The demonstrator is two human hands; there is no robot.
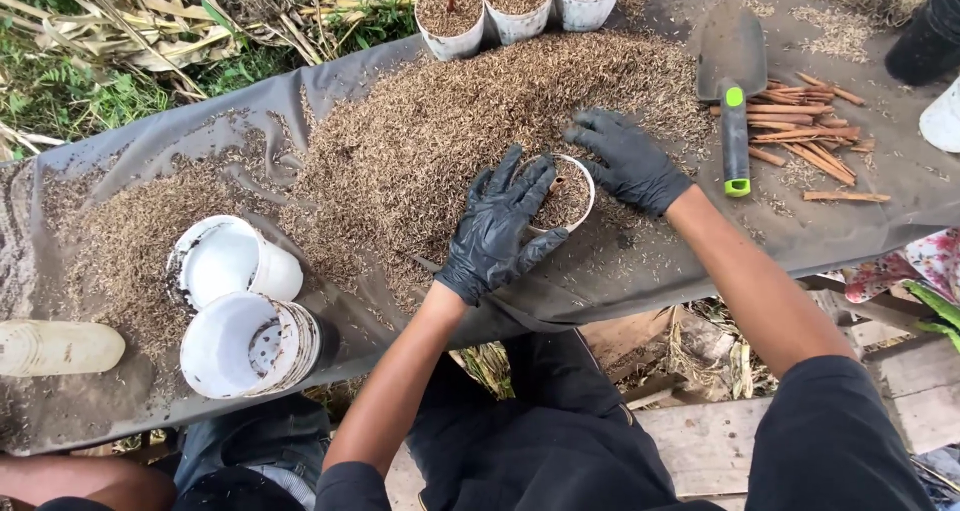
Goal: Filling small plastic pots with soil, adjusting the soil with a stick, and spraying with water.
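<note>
fingers: your left hand [497, 226] in a black glove has its fingers [520, 176] spread and draped over the near rim of the small white pot [566, 197], touching it, not pinching. Your right hand [628, 159] has fingers slightly curled and loose, resting on the husk pile [430, 141] just beyond the pot's far rim.
pot: sits between your two hands on the grey sheet over the desk [880, 196], about full of husk, with a brown stick [555, 185] poking out under your left fingertips.
how to do it well, my read: keep the left hand bracing the rim so the pot stays upright, sweep husk in with the right, press lightly around the stick rather than on it.
right of fingers: trowel [733, 81] with green-tipped handle, then cut sticks [805, 131].
beyond fingers: three filled pots [520, 1].
left of fingers: empty white pots [245, 306] lying on their sides, well apart.
</note>
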